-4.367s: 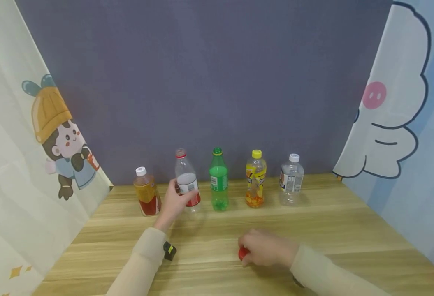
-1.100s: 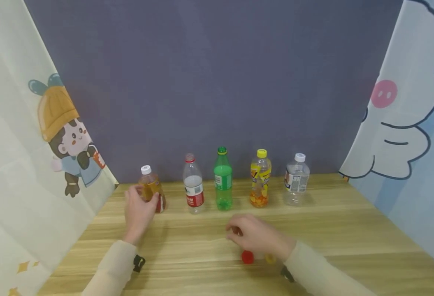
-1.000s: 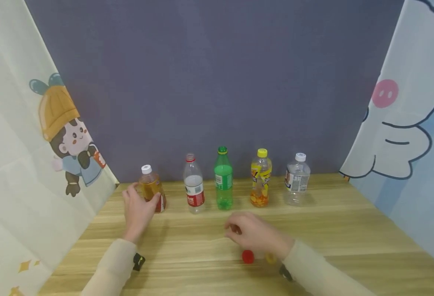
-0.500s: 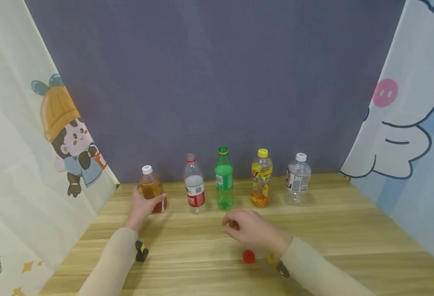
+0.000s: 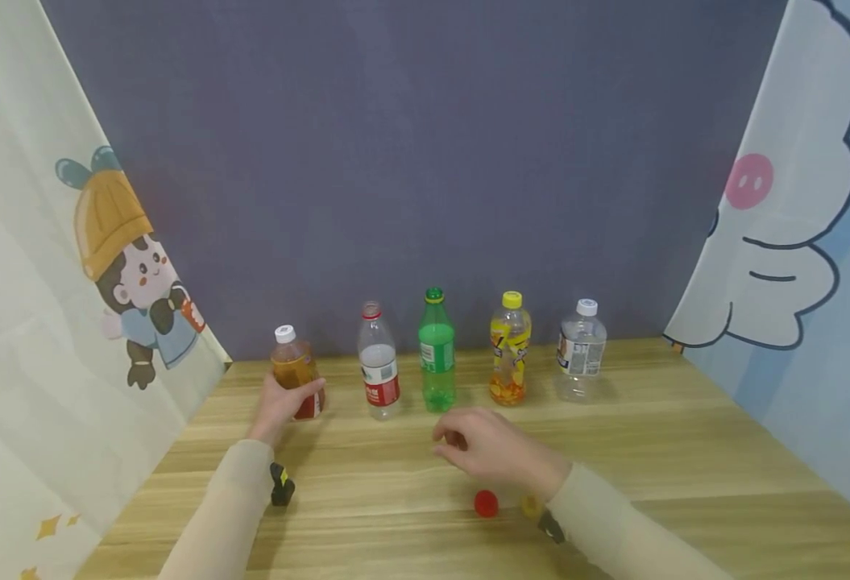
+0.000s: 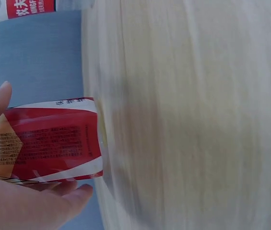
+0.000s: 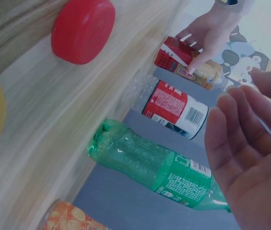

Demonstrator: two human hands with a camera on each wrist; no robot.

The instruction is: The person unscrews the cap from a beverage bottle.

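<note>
At the left end of the row stands an amber bottle [image 5: 292,366] with a white cap, upright on the table. My left hand [image 5: 279,407] grips it, with the thumb in front and the fingers behind its far side. The left wrist view shows its red and white label [image 6: 58,139] between thumb and fingers. My right hand [image 5: 500,451] hovers over the table with loosely curled fingers and holds nothing; its palm [image 7: 265,191] shows in the right wrist view. Below it lie a red bottle cap [image 5: 486,503] and a yellow cap [image 5: 531,506], the latter close to the right wrist.
Right of the amber bottle stand an uncapped clear bottle [image 5: 379,362] with a red-white label, a green bottle [image 5: 437,354], a yellow-capped bottle [image 5: 510,350] and a white-capped clear bottle [image 5: 581,354]. A dark cloth [image 5: 425,161] hangs behind the wooden table [image 5: 657,451].
My left hand has left the red-labelled clear bottle and moved left to the amber one, lately closing further round it. The right hand has let go of the red cap and risen slightly.
</note>
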